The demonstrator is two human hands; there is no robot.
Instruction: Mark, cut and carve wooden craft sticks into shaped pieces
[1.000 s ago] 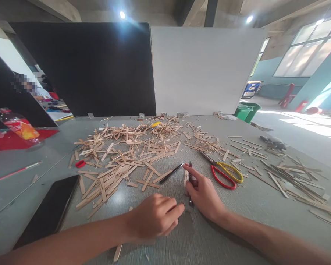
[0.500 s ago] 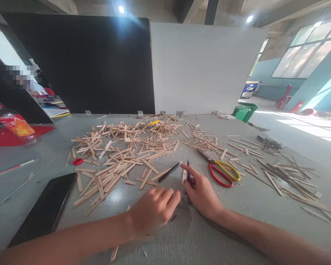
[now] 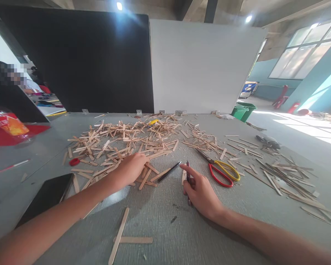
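The wooden sticks [image 3: 127,139] lie heaped at ten o'clock from the right hand [image 3: 200,187], which pinches a slim dark tool [image 3: 188,167]. The left hand [image 3: 135,165] covers some, fingertips hidden; its grip cannot be told. Sticks should handle light, stiff, snappable, best pinched mid-length.

From my station I count one left hand [image 3: 134,165], one right hand [image 3: 202,187], one pair of scissors [image 3: 213,161], one pen-shaped black thing [image 3: 169,172], one dark slim tool [image 3: 188,168], one red ring [image 3: 74,162], one phone [image 3: 48,195], one bottle [image 3: 9,125], two green bins [image 3: 239,113] and two foreground sticks [image 3: 119,235]; the heaped sticks [image 3: 124,134] overlap too much for me to number.
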